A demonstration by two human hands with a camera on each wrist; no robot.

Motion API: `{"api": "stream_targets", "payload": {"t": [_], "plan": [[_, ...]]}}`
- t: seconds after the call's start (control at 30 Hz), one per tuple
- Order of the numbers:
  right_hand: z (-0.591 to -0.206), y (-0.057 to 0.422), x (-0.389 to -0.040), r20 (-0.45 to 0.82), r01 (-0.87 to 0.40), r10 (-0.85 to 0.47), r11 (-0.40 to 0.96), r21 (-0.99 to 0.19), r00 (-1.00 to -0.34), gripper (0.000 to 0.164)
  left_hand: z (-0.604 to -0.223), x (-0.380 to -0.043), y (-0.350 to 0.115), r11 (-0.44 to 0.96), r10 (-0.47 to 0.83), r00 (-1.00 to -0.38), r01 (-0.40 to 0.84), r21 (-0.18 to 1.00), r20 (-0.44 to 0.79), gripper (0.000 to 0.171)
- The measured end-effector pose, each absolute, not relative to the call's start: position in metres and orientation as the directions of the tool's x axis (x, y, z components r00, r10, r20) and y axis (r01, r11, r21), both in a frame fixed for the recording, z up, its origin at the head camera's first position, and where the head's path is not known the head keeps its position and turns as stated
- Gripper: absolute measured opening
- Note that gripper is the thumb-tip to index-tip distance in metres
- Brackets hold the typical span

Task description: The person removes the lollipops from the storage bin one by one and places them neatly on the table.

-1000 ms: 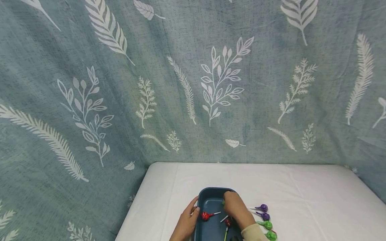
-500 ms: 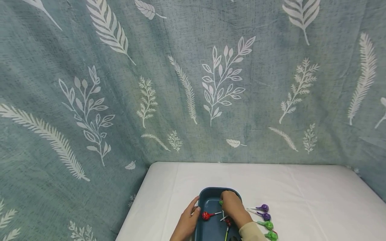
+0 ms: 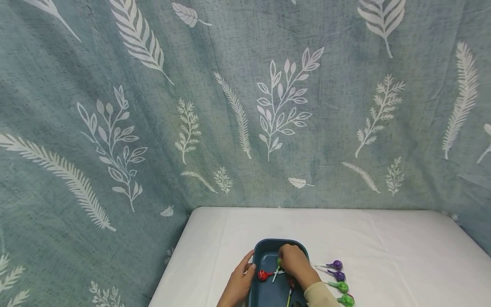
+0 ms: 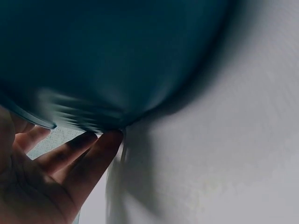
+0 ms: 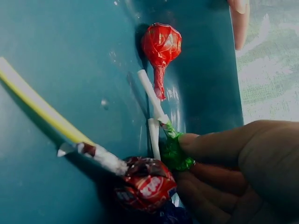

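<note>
My left hand holds the near-left side of a dark blue tray; in the left wrist view its fingertips touch the outer wall. Inside the tray, my right hand pinches a green-wrapped lollipop by its head between thumb and fingers. The stick of that lollipop points toward a red lollipop, crossing near its stick. Close to the right fingers lies a dark red lollipop with a yellow stick. A dark blue wrapper shows partly beneath it.
To the right of the tray, two purple lollipops and two green lollipops lie in a column on the white tablecloth. A leaf-patterned curtain hangs behind and to the left.
My right hand has moved slightly left inside the tray with the green lollipop, whose stick now crosses the red lollipop's stick. My left hand stays at the tray's side.
</note>
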State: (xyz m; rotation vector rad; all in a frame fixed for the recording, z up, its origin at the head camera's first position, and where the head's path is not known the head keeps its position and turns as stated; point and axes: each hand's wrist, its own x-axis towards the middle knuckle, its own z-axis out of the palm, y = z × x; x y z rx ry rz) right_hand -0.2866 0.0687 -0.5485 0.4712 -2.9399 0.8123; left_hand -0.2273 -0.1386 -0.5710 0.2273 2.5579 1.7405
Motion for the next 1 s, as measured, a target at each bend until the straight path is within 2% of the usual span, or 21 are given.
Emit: {"api": "stream_targets", "payload": {"t": [0.3,0.7,1.0], "plan": [[-0.549,0.069,-0.284,0.099,-0.299,-0.295,0.777,-0.554,-0.950,0.011,-0.572,-0.227,-0.138,0.361,0.130,-0.991,0.076,0.929,0.031,0.048],[-0.545,0.071,-0.281,0.221,-0.344,-0.263,0.743,-0.574,-0.939,0.016,-0.573,-0.227,-0.139,0.350,0.141,-0.989,0.093,0.932,0.045,0.048],[-0.533,0.079,-0.275,0.253,-0.358,-0.255,0.706,-0.611,-0.933,0.018,-0.571,-0.226,-0.138,0.357,0.143,-0.988,0.102,0.928,0.054,0.047]]}}
